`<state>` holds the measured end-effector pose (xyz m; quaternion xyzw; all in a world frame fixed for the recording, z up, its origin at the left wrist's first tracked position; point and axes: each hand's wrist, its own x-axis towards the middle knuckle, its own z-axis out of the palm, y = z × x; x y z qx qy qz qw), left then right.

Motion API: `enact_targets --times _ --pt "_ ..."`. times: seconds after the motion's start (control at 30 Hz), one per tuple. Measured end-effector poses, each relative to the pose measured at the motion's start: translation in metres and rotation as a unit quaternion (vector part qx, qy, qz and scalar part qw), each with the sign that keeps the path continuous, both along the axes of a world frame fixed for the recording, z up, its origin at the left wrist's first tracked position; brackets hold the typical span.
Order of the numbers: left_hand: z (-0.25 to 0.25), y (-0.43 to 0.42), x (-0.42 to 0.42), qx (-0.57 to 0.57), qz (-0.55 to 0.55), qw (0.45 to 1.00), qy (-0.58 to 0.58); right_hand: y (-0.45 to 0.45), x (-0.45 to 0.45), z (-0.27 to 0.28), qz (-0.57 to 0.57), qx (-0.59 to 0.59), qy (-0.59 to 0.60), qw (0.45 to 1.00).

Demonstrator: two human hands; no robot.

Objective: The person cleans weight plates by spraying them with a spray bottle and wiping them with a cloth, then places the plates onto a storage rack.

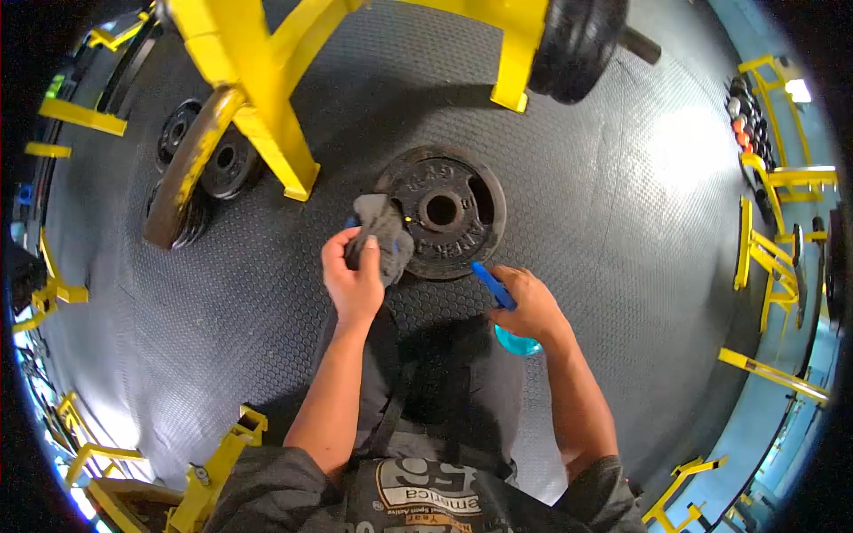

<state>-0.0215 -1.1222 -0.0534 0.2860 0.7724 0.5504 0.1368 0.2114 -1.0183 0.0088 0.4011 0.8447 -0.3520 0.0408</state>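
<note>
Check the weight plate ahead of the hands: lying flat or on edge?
Flat: the weight plate lies on the floor, its lettered face turned up.

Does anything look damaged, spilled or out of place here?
The curved part on the yellow frame, upper left, looks worn: brown shows in patches beside the yellow. No spill shows; the plate lies flat.

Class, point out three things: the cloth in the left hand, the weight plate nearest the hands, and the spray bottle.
Gray cloth point(388, 234), head view: its bunched middle.
Weight plate point(458, 241), head view: its lettered lower face.
Spray bottle point(495, 287), head view: its blue spray head.
</note>
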Motion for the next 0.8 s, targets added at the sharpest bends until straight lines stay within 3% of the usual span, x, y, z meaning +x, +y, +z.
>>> enact_targets --times 0.23,0.3,0.43,0.5,0.63,0.7,0.73,0.77,0.8 --pt "-0.002 -0.005 0.003 0.002 -0.060 0.998 0.030 0.009 0.016 0.007 0.040 -0.036 -0.116 0.992" --pt "-0.002 -0.009 0.006 0.001 -0.071 0.997 0.023 0.018 0.033 -0.012 -0.021 0.022 -0.044 0.999" --pt "-0.001 -0.024 0.011 -0.019 -0.130 0.991 0.005 0.034 0.029 -0.020 -0.009 -0.008 -0.080 0.997" --pt "0.004 -0.032 0.015 -0.046 -0.207 0.975 -0.065 0.042 0.019 -0.029 -0.021 0.027 0.007 0.999" --pt "0.015 -0.027 0.031 -0.081 -0.314 0.944 -0.066 0.057 0.001 -0.044 0.005 -0.020 0.007 1.000" --pt "0.020 -0.019 0.040 -0.100 -0.335 0.934 -0.077 0.060 0.012 -0.064 -0.083 0.057 0.166 0.981" --pt "0.021 -0.014 0.044 -0.090 -0.339 0.931 -0.096 0.062 0.018 -0.064 -0.171 -0.002 0.176 0.969" --pt "0.020 -0.008 0.049 -0.078 -0.342 0.930 -0.114 0.066 0.027 -0.076 -0.174 -0.005 0.175 0.969" --pt "0.017 -0.004 0.053 -0.077 -0.353 0.926 -0.108 0.069 0.038 -0.099 -0.250 0.065 0.211 0.943"
